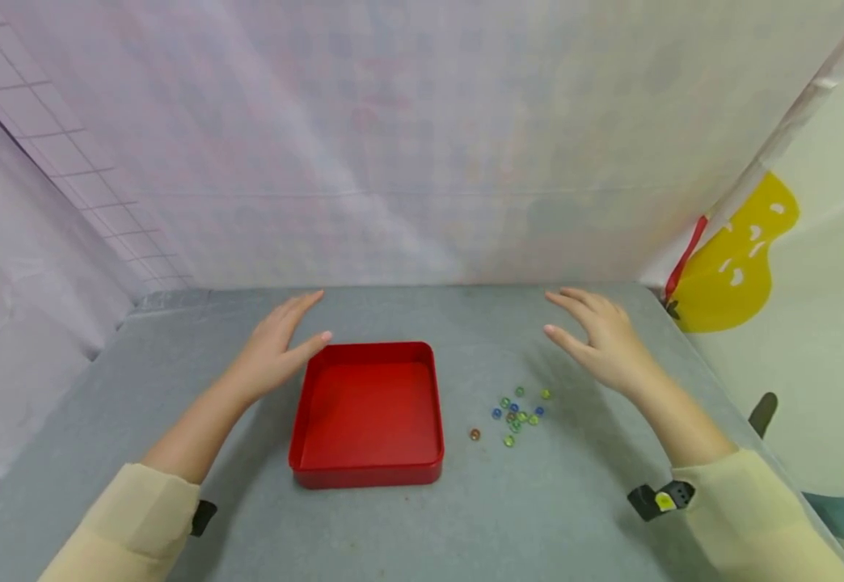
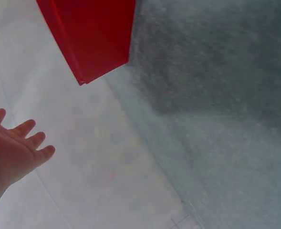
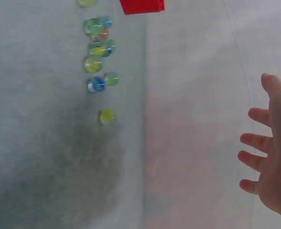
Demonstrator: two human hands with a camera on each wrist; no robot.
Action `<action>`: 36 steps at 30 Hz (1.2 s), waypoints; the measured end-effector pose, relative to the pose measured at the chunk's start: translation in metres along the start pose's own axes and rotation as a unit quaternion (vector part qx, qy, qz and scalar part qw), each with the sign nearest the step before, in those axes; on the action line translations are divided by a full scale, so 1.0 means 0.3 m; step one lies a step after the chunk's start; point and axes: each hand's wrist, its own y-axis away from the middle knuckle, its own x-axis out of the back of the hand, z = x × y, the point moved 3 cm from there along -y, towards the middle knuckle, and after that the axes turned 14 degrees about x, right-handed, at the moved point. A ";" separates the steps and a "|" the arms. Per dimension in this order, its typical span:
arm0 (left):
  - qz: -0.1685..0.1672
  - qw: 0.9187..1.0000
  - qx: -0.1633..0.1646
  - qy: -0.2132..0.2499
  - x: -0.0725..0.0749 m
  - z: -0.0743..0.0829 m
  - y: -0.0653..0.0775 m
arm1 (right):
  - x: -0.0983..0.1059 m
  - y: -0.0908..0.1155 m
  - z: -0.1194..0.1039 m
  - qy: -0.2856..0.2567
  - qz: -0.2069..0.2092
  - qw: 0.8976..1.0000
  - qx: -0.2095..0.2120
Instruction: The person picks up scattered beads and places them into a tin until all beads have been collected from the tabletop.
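Observation:
A shallow red square tray (image 1: 367, 477) with nothing in it lies on the grey table, left of centre. To its right several glass marbles (image 1: 522, 416) in green, blue, yellow-green and brown are scattered in a loose group. The left hand (image 1: 276, 347) is raised near the tray's far left corner, fingers extended and holding nothing. Beyond the marbles, to their right, the right hand (image 1: 604, 343) hovers with fingers spread and nothing in it. The left wrist view shows the tray's side (image 2: 95, 38); the right wrist view shows the marbles (image 3: 96, 84) from low down.
The grey table (image 1: 364, 533) runs back to a pale hanging cloth (image 1: 393, 162). White sheeting also covers both sides, with a yellow pear-shaped print (image 1: 735, 275) at the right. A dark wrist strap (image 1: 660, 499) sits at the right cuff.

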 end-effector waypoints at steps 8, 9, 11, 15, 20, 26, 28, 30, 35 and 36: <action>-0.026 0.999 0.019 0.026 -0.021 -0.038 0.036 | -0.032 0.059 0.018 -0.017 0.016 1.000 -0.006; -0.030 0.999 0.023 0.028 -0.023 -0.042 0.039 | -0.036 0.065 0.020 -0.021 0.018 1.000 -0.008; -0.039 0.998 0.033 0.036 -0.028 -0.049 0.045 | -0.043 0.075 0.024 -0.025 0.021 0.999 -0.011; -0.052 0.996 0.045 0.054 -0.037 -0.065 0.055 | -0.059 0.099 0.033 -0.030 0.022 0.999 -0.013; -0.064 0.995 0.045 0.070 -0.051 -0.088 0.067 | -0.079 0.129 0.044 -0.038 0.022 0.999 0.001; -0.069 0.992 0.046 0.098 -0.068 -0.117 0.084 | -0.100 0.162 0.056 -0.056 0.020 0.998 0.007; -0.071 0.990 0.047 0.110 -0.073 -0.128 0.090 | -0.107 0.170 0.060 -0.057 0.017 0.998 0.005; -0.076 0.988 0.048 0.123 -0.075 -0.137 0.098 | -0.114 0.178 0.063 -0.056 0.015 0.998 0.005; -0.093 0.983 0.051 0.147 -0.081 -0.154 0.116 | -0.130 0.192 0.068 -0.053 0.011 0.998 0.006; -0.096 0.982 0.053 0.152 -0.082 -0.157 0.119 | -0.133 0.194 0.069 -0.053 0.012 0.998 0.007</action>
